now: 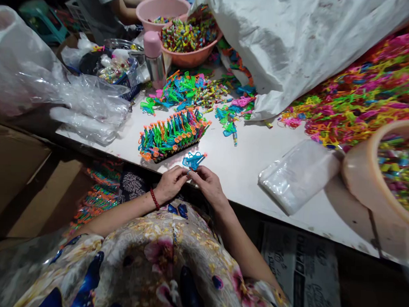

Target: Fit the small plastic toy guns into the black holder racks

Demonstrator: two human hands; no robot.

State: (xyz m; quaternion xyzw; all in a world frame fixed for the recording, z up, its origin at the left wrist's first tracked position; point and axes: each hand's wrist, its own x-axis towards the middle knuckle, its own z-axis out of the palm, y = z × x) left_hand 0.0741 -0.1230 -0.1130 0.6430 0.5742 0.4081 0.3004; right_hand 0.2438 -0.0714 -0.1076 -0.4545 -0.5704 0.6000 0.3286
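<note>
At the table's near edge, the left hand [170, 182] and right hand [207, 182] pinch a small blue plastic toy [193, 160] between their fingertips. A packed rack of toys [171, 135] stands just beyond; a slipping grip could drop the piece off the edge.

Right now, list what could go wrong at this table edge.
The small blue plastic toy, held by both hands (left hand, right hand), sits at the white table's edge and could drop. The packed row of colourful plastic toys also stands near the edge; a nudge might tip it off.
</note>
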